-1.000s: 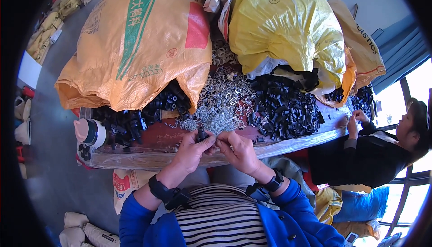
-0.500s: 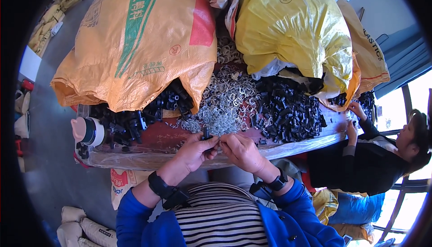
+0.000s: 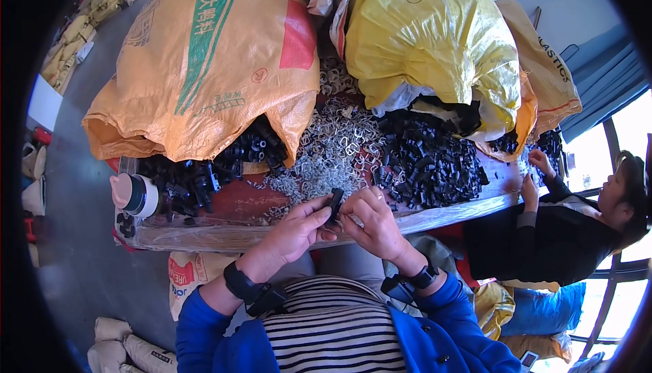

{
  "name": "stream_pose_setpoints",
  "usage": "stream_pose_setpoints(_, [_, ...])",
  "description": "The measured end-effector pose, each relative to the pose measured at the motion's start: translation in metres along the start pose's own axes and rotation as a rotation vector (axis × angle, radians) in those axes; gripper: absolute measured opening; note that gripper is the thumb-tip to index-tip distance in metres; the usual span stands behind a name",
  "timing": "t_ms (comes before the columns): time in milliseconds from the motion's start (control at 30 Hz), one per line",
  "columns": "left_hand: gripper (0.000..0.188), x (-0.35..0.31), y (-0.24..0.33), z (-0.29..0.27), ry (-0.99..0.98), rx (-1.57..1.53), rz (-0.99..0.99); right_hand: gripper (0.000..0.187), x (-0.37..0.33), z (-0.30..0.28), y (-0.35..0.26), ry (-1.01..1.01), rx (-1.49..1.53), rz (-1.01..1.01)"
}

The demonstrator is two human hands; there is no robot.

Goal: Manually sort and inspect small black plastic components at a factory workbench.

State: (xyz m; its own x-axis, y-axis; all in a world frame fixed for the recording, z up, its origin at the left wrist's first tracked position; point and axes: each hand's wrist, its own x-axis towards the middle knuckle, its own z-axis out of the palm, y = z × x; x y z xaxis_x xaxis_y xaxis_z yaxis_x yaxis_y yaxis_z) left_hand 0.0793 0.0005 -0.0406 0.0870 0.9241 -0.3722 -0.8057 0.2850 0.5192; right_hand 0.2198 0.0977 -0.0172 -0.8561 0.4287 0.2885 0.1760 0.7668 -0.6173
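In the head view, the black part (image 3: 335, 204) has changed its stance: a second ago it stood upright over the left hand (image 3: 297, 232), and now it leans, its top tipped to the right, between the two hands. The left thumb and fingers are closed on it, pinching its side. The right hand (image 3: 373, 229) has come up against the part's right side, fingers bent and drawn together near its lower end; whether they grip it or some small piece cannot be told. Both hands are above the near edge of the red table (image 3: 241, 203), just in front of the heap of small metal pieces (image 3: 339, 162). That heap, the black pieces (image 3: 435, 169) to its right and the lidded bottle (image 3: 140, 196) at left look unchanged. The co-worker's hands (image 3: 528, 193), close together a second ago, are now apart.
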Motion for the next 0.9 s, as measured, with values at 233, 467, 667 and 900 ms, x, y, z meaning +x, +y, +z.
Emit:
stream_pose_setpoints(233, [0.029, 0.008, -0.005, -0.015, -0.018, 0.098, -0.033, 0.018, 0.007, 0.004, 0.002, 0.050, -0.070, -0.101])
stream_pose_setpoints(467, [0.026, 0.009, -0.008, -0.017, -0.037, 0.196, -0.065, 0.015, 0.007, 0.007, 0.002, 0.048, -0.046, -0.105])
stream_pose_setpoints(667, [0.029, 0.002, -0.011, -0.014, -0.086, 0.250, -0.103, 0.013, 0.001, 0.004, -0.008, 0.004, -0.038, -0.057])
stream_pose_setpoints(900, [0.027, -0.003, -0.003, -0.019, -0.088, 0.117, -0.102, 0.013, 0.004, 0.012, -0.009, 0.022, -0.068, -0.062])
